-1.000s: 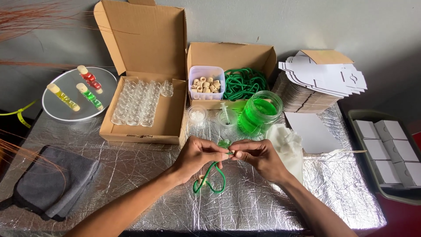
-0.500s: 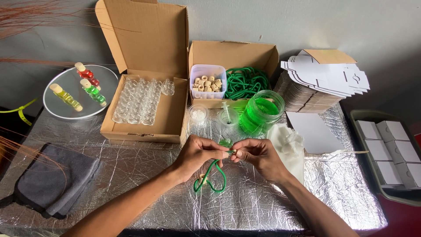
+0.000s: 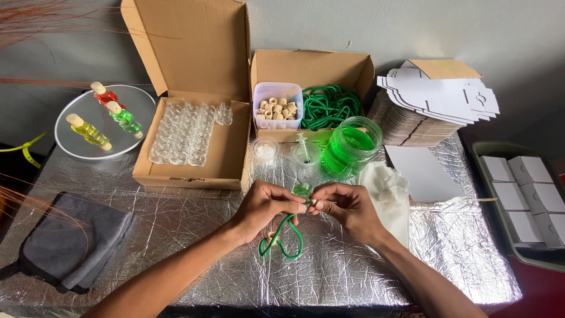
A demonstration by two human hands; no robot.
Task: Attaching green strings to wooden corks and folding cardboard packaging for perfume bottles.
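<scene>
**Hands meet over a green cord loop**

Crinkled silver foil covered the bench (image 3: pixel 176 247), with a grey wall behind it. Near the front edge, at the middle, both hands came together fingertip to fingertip. The left hand (image 3: pixel 265 206) pinched the upper end of a green cord (image 3: pixel 285 238), and the right hand (image 3: pixel 347 209) pinched a small pale bead (image 3: pixel 313 204) against that same end; both hands were closed narrow on what they held. From the pinch, the cord's loop hung down and toward the person, its long axis running away from the fingertips to rest on the foil, with a second bead (image 3: pixel 271 237) threaded low on it. The left hand sat slightly nearer the loop. Both forearms angled in from the lower corners, wrists raised off the foil. Just behind the hands stood a jar of green liquid (image 3: pixel 350 147), a tub of beads (image 3: pixel 278 106) and a cardboard box of small clear bottles (image 3: pixel 185 132).
</scene>
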